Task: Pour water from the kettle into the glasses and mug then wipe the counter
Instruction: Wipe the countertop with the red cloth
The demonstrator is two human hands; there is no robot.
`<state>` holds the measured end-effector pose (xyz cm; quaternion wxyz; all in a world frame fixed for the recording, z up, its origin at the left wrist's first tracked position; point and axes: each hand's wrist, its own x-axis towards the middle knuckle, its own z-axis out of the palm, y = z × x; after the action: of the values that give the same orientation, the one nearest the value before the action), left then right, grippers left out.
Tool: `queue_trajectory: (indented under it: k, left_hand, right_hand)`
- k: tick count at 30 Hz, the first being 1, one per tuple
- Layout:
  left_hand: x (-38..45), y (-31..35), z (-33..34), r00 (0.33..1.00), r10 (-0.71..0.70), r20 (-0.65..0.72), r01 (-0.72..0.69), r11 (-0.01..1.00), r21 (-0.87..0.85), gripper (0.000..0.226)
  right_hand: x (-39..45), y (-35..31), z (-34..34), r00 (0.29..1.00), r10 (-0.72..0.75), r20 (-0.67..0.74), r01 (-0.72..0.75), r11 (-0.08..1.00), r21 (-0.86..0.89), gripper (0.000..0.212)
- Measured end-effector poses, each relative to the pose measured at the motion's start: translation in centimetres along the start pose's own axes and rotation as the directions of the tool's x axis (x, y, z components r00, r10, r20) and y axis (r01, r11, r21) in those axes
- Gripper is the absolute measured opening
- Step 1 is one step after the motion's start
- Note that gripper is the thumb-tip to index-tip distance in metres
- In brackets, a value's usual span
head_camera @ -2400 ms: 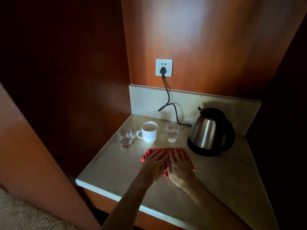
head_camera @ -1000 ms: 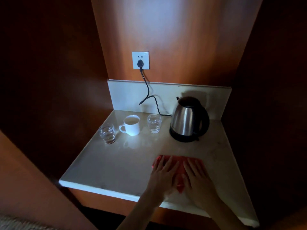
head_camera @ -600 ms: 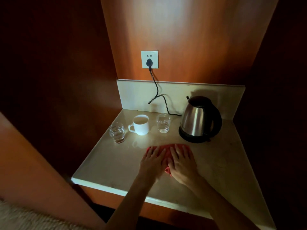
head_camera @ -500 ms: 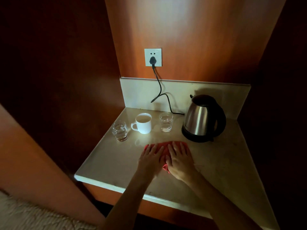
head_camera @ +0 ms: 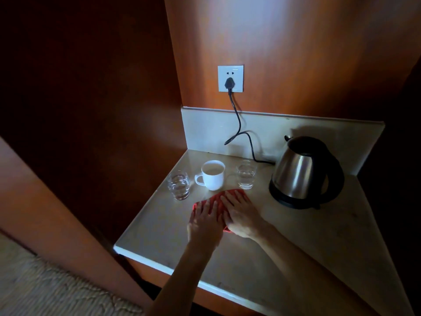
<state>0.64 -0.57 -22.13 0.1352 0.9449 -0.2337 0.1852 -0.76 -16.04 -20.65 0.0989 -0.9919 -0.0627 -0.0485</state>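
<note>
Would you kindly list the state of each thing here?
Kettle: upright on its base, lid shut.
Mug: upright, filled.
Left glass: holds water.
Right glass: holds water.
Cloth: flat under both hands.
Left hand: flat.
Right hand: flat.
Plug: in socket.

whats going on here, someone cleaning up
Yes. A person presses both flat hands, left and right, on a red cloth and wipes the counter just in front of the mug. The mug and the two glasses already hold liquid, and the kettle sits on its base, plugged in.
</note>
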Motion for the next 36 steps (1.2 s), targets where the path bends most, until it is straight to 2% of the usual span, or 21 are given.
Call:
queue_trajectory:
  k: [3,9,17,20,25,30,32,34,36]
  left_hand:
    - [0.4,0.5,-0.2,0.999,-0.03,-0.03,0.031,0.999,0.023,0.044]
    - [0.8,0.5,0.8,0.994,-0.108,0.016,0.108,0.994,0.024,0.052]
    - [0.8,0.1,1.6,0.991,-0.134,-0.005,0.133,0.991,-0.032,0.048]
    - [0.8,0.4,1.6,0.993,-0.111,-0.042,0.108,0.992,-0.06,0.047]
    - [0.8,0.4,1.4,0.989,-0.148,0.008,0.148,0.987,-0.061,0.046]
    - [0.8,-0.7,2.4,0.99,-0.084,0.115,0.088,0.996,-0.028,0.049]
    - [0.8,-1.1,2.3,0.992,-0.073,0.106,0.078,0.996,-0.046,0.05]
    - [0.8,-1.5,2.2,0.995,-0.031,0.094,0.034,0.999,-0.032,0.048]
    - [0.7,-2.0,2.3,0.99,0.028,0.136,-0.03,0.999,0.019,0.047]
  right_hand:
    - [1.2,1.2,-0.2,0.995,-0.098,-0.02,0.098,0.995,-0.018,0.058]
    - [2.5,1.8,-1.7,0.982,-0.181,-0.059,0.186,0.978,0.093,0.057]
    - [4.1,1.3,-2.4,0.992,-0.117,-0.039,0.121,0.981,0.151,0.035]
    - [4.3,1.3,-2.4,0.994,-0.103,-0.046,0.11,0.977,0.184,0.032]
    - [4.6,1.5,-2.0,0.996,-0.076,-0.052,0.086,0.968,0.235,0.033]
    - [3.9,1.0,-2.0,0.991,-0.092,-0.094,0.11,0.969,0.219,0.028]
    - [3.1,0.6,-1.9,0.983,-0.113,-0.144,0.142,0.968,0.208,0.03]
    - [2.0,0.3,-1.5,0.972,-0.144,-0.188,0.176,0.971,0.161,0.033]
    - [1.1,0.1,-0.9,0.976,-0.141,-0.166,0.16,0.982,0.104,0.041]
